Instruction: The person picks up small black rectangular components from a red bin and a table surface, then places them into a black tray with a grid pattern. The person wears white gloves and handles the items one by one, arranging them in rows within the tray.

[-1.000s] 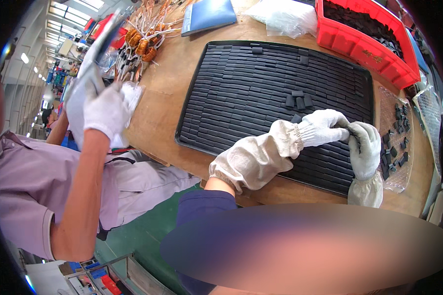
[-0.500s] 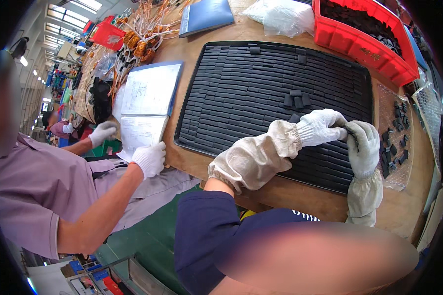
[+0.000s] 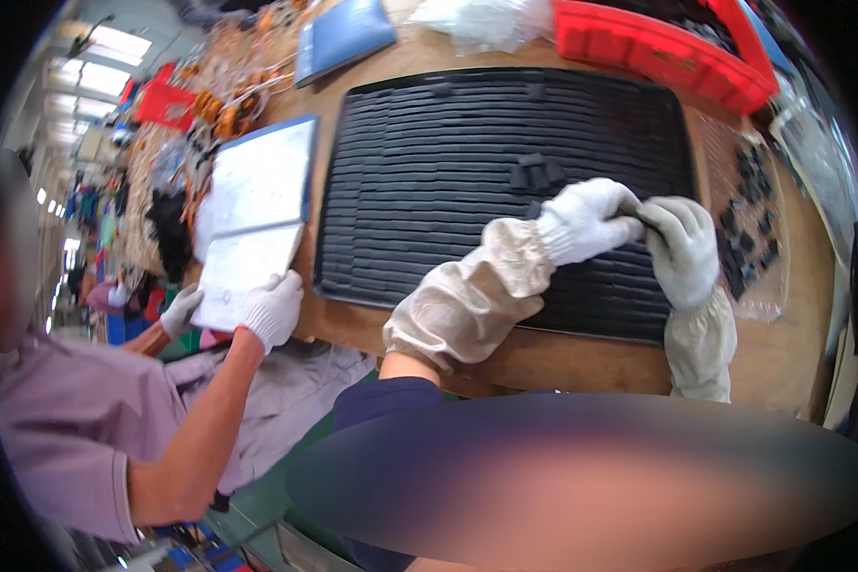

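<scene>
My left hand (image 3: pixel 591 221), in a white knit glove with a beige sleeve cover, reaches over the right part of a black tray (image 3: pixel 355 297). My right hand (image 3: pixel 684 255), gloved the same way, meets it fingertip to fingertip. Both are closed in a pinch around a small black block (image 3: pixel 650 229), mostly hidden by the fingers. Beneath them, rows of black blocks (image 3: pixel 419 200) fill the tray side by side. Several loose blocks (image 3: pixel 536 173) lie on top of the rows, just beyond my left hand.
Bubble wrap (image 3: pixel 763 303) with scattered black pieces lies at the right. Behind the tray are a red bin (image 3: pixel 658 62) of black pieces, a clear plastic bag (image 3: pixel 486 21) and a blue folder (image 3: pixel 343 38). At left, a co-worker's gloved hands (image 3: pixel 272 310) hold an open binder (image 3: pixel 257 191).
The whole view has shifted, moving the table up and left in the picture. My hands keep their pinch over the tray. The co-worker's far hand has come down to the binder's edge.
</scene>
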`<state>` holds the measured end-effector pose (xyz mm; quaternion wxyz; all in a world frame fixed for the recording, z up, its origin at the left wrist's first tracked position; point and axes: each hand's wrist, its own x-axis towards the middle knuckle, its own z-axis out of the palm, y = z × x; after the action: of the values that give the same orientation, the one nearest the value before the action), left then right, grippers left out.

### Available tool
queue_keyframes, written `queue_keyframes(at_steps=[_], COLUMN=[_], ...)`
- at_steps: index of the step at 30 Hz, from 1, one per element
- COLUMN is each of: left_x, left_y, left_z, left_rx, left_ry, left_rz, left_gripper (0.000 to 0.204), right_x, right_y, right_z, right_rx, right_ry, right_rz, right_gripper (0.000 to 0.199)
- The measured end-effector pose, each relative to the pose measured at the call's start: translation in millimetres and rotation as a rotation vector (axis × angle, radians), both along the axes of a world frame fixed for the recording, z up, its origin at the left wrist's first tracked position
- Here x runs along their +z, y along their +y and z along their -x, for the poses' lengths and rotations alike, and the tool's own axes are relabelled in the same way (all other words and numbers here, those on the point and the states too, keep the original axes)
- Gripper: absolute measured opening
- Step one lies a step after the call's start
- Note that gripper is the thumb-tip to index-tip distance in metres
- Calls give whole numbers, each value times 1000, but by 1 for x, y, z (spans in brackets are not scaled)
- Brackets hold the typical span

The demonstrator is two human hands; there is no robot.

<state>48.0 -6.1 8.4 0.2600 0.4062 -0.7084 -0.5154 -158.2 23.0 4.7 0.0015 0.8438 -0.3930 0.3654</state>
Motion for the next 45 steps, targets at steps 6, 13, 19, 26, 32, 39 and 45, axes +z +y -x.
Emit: queue_keyframes(at_steps=[6,13,19,26,32,39,45], left_x=[-8,0,5,-7,-15,-18,-4], left_y=[0,-16,-30,-34,-34,-34,-31], left_z=[-10,-19,-42,-62,-57,-49,-44], left_rx=[120,343,478,486,331,274,450], left_ry=[45,260,350,87,-754,-782,-233], left_rz=[146,-21,5,224,697,687,284], left_gripper=[28,26,29,21,31,28,25], right_x=[20,18,-35,-51,-27,-2,-30], right_y=[-14,-70,-105,-104,-94,-87,-93], right_z=[19,79,87,79,92,178,182], right_rx=[-85,-299,-391,-323,-392,-696,-689], right_ry=[35,-104,277,374,310,286,473], right_rz=[99,-120,-82,11,-15,-65,-251], right_gripper=[38,22,22,30,28,21,31])
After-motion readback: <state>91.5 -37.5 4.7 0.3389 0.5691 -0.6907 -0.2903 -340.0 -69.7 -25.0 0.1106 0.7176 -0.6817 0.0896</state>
